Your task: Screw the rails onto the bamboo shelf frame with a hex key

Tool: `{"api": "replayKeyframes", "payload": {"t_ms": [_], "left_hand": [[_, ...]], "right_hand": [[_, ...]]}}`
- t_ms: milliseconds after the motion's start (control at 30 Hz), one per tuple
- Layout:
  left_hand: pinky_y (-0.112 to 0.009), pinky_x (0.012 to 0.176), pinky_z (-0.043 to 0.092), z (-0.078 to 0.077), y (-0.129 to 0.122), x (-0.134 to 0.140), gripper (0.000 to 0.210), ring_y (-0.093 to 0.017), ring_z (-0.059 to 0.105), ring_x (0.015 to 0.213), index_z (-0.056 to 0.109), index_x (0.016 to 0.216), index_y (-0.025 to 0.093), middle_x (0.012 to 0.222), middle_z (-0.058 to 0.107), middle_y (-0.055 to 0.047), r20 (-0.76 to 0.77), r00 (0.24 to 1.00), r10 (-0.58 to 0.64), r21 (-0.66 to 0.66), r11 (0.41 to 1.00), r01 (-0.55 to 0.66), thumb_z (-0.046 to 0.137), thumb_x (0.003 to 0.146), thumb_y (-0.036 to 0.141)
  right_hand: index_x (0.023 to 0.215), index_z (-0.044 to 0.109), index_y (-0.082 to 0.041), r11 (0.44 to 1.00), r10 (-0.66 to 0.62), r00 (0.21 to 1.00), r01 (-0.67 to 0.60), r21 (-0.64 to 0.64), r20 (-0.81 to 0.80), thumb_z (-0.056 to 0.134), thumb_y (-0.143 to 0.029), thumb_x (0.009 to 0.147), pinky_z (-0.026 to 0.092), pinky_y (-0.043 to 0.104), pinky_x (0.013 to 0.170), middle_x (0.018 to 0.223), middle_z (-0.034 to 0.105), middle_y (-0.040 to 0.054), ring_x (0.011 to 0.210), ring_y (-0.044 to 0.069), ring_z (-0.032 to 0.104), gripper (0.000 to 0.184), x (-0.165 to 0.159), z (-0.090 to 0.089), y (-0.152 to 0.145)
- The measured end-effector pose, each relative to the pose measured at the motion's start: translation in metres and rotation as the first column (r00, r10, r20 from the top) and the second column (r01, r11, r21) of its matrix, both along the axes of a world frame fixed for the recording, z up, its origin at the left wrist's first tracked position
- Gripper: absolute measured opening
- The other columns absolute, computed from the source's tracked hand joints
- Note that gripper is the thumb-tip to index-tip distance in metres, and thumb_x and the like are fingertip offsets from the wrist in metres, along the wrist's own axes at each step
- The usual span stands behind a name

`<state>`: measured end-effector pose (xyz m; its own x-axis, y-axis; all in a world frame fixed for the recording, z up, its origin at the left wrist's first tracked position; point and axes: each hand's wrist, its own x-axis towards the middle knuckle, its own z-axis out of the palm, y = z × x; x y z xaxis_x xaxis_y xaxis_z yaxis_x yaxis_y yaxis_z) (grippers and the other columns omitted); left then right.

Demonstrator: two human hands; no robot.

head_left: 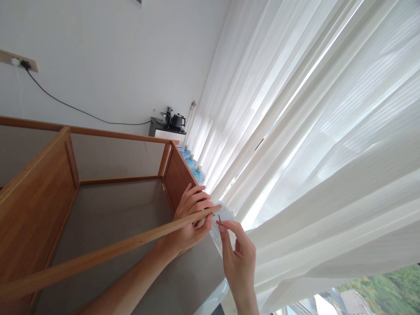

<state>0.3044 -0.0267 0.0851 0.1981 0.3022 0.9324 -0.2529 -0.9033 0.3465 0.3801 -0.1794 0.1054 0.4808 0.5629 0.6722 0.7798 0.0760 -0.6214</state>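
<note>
A long wooden rail (141, 239) runs from the lower left up to the middle of the view. Behind its far end is my left hand (192, 214), thumb below the rail and fingers curled over beside the reddish-brown wooden side panel (179, 173). Close to that rail end, my right hand (239, 253) pinches a small thin metal piece (220, 220) between thumb and forefinger. It looks like a screw or pin, but is too small to tell. The tip points upward and stands slightly apart from the rail.
The wooden frame (118, 136) has another panel (39, 205) on the left. Blue water bottles (198, 174) stand beyond it, near a black kettle (178, 121) on a small cabinet. White curtains (305, 144) hang along the right. A cable (77, 108) crosses the wall.
</note>
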Motion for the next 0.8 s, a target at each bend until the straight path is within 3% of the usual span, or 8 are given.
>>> {"api": "replayKeyframes", "payload": {"t_ms": [433,800], "left_hand": [[-0.064,0.119,0.036,-0.002,0.000,0.001,0.034,-0.028,0.054,0.131,0.059,0.114,0.025,0.111,0.067,-0.005,-0.004,1.000,-0.005,-0.003,1.000,0.005,0.064,0.083,0.010],[-0.063,0.119,0.037,-0.003,0.001,0.001,0.032,-0.028,0.054,0.131,0.058,0.114,0.027,0.110,0.067,-0.005,-0.004,1.000,0.003,-0.003,1.000,-0.003,0.062,0.086,0.012]], "right_hand": [[0.098,0.073,-0.023,1.000,0.003,0.997,-0.003,0.008,0.071,0.060,-0.020,0.098,0.059,0.027,0.074,0.092,0.075,0.0043,0.082,0.017,0.071,0.013,0.002,0.002,0.003],[0.111,0.073,-0.026,0.998,0.064,0.961,-0.067,0.002,0.268,0.057,-0.008,0.097,0.060,0.032,0.080,0.100,0.075,0.0049,0.093,0.019,0.072,0.028,0.014,0.008,0.002]]}}
